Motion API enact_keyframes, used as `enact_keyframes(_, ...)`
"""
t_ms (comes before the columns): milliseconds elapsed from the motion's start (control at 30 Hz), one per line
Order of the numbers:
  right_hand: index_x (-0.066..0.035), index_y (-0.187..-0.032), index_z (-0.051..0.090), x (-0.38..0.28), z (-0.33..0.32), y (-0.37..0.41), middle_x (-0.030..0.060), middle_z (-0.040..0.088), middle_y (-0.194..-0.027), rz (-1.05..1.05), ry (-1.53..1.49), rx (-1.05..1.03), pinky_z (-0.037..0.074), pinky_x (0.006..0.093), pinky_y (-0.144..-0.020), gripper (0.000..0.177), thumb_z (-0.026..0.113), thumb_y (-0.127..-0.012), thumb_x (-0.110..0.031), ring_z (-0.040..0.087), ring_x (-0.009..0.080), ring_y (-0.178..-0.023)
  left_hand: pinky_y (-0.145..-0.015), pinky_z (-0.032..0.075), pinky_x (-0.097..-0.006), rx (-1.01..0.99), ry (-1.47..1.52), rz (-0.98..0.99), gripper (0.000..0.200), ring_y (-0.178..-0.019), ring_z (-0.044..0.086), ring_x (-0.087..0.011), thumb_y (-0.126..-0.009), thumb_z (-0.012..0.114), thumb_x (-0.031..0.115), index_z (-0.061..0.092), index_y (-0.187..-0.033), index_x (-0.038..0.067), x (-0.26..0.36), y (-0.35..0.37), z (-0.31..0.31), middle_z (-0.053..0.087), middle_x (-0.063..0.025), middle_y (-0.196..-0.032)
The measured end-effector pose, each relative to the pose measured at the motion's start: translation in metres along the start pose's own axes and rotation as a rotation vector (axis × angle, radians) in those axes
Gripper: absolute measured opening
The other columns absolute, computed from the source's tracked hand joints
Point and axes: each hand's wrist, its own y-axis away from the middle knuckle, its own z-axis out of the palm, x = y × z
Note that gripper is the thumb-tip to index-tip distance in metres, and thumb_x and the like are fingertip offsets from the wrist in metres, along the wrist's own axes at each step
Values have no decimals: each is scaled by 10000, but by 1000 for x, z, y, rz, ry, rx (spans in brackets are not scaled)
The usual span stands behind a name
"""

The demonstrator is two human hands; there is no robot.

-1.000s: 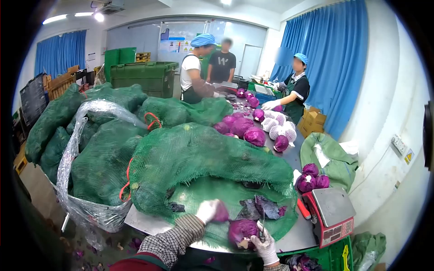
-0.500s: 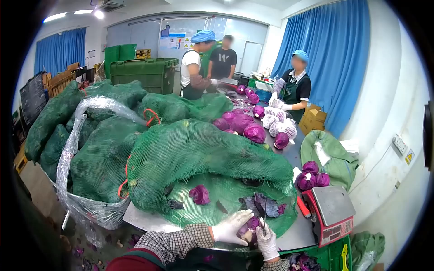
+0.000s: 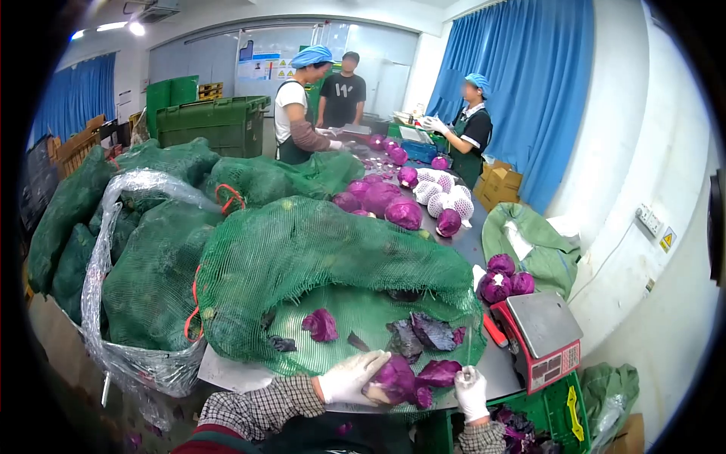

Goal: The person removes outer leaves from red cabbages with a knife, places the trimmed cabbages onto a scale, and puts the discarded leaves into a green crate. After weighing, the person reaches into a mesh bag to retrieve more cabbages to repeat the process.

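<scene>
My left hand (image 3: pixel 353 376), in a white glove, grips the left side of a purple cabbage (image 3: pixel 393 380) at the table's near edge. Beside its right side is my gloved right hand (image 3: pixel 472 389), fingers pressed together at the end of a peeled-back purple leaf (image 3: pixel 439 373). Whether a knife is still in that hand is hidden. Just behind, dark outer leaves (image 3: pixel 432 331) and a loose purple piece (image 3: pixel 321 325) lie on the green net sack (image 3: pixel 325 250).
A red scale (image 3: pixel 541 333) stands right, near a red-handled tool (image 3: pixel 494 331) and several cabbages (image 3: pixel 496 287). Below is a green crate (image 3: pixel 556 408) with leaf scraps. Filled net sacks (image 3: pixel 151 280) stand left. Three people (image 3: pixel 299 113) are around the far table.
My right hand has moved right, away from my left hand, and a leaf now sticks out from the cabbage. The view has shifted. The person at the far right has raised their hands.
</scene>
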Motion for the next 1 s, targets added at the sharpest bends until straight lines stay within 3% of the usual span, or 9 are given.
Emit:
enact_keyframes(67,36,-791,540,-9,-14,13,107,566,-771,241,-48,-4,453,282,-627,116,577,-867,-43,553,136,-695,-1115,283,-462,-134,-182,-6,1058,-1324,347,-400,-645,802,448,272,-1440,-8,4,-14,-21,363,-246,-1409)
enact_keyframes(200,30,-805,554,15,-15,27,85,590,-722,140,56,47,450,285,-577,102,583,-869,-44,578,136,-644,-1114,287,-466,-77,-35,320,1072,-1354,310,-398,-623,811,421,259,-1463,47,-24,-37,13,297,-237,-1471)
enact_keyframes(400,33,-903,611,13,-66,43,122,625,-726,-76,291,436,502,321,-642,100,601,-835,-39,605,186,-663,-1110,321,-409,-31,315,-269,1059,-1338,364,-362,-679,770,527,283,-1417,-56,-51,-42,4,346,-270,-1424)
enact_keyframes(533,34,-931,632,48,-157,76,119,665,-845,106,384,349,505,297,-695,125,597,-836,-38,619,158,-738,-1113,319,-399,5,861,-486,1090,-1327,380,-356,-667,771,557,281,-1405,-78,-46,-34,-15,335,-280,-1424)
enact_keyframes(600,36,-1005,643,47,-150,76,114,675,-901,-3,361,416,506,288,-728,197,630,-832,-57,620,151,-765,-1135,275,-396,73,411,-459,1098,-1364,322,-356,-660,780,547,277,-1406,-82,-69,-40,12,295,-284,-1452)
enact_keyframes(667,17,-1106,645,-61,-91,58,99,680,-928,191,241,222,508,282,-730,292,655,-835,-91,627,143,-807,-1121,299,-356,74,394,-349,1098,-1357,344,-316,-680,829,432,217,-1419,-104,-66,-54,34,287,-254,-1459)
enact_keyframes(800,-55,-1244,596,-43,8,21,-33,555,-709,158,-316,-123,373,196,-438,379,653,-901,-207,468,35,-476,-1140,256,-406,38,142,22,1030,-1396,256,-383,-688,814,428,269,-1438,-21,-25,-51,32,220,-274,-1494)
enact_keyframes(867,-49,-1273,568,-48,42,3,-36,586,-748,245,-390,-260,408,212,-447,410,612,-935,-277,497,46,-507,-1142,241,-439,94,172,79,1022,-1409,207,-402,-682,822,409,271,-1450,22,-12,-33,38,169,-267,-1513)
enact_keyframes(1000,-43,-1120,592,-39,64,-14,14,584,-689,452,-581,-524,432,258,-472,433,518,-957,-438,513,121,-482,-1127,277,-446,228,330,-138,1073,-1404,229,-385,-641,865,346,238,-1462,56,-22,1,54,172,-259,-1502)
